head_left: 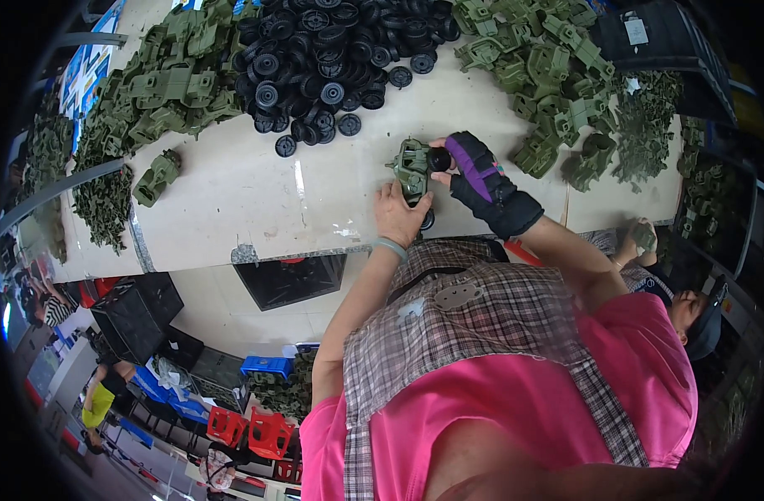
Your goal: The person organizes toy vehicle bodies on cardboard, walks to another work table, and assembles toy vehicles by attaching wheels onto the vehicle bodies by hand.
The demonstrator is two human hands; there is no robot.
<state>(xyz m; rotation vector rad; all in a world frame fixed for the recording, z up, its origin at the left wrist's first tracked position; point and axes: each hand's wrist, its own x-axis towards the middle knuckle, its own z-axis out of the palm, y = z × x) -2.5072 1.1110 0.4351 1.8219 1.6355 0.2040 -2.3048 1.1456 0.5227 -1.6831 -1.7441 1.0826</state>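
Note:
On the table just in front of me, an olive-green toy vehicle [412,169] lies with my left hand [401,215] closed around its near end. That hand is bare, with a pale band on the wrist. My right hand [482,185], in a black and purple fingerless glove, grips a black toy wheel [438,159] between thumb and fingers. The wheel is pressed against the vehicle's right side. Another black wheel [427,219] shows beside my left thumb, partly hidden. Whether it is fixed to the vehicle I cannot tell.
A heap of black wheels [315,75] fills the table's far middle. Green vehicle bodies [177,79] are piled left, other green parts [549,75] right. A lone green part [157,178] lies left. A black crate [649,42] stands far right. A co-worker's hand [637,242] is at right.

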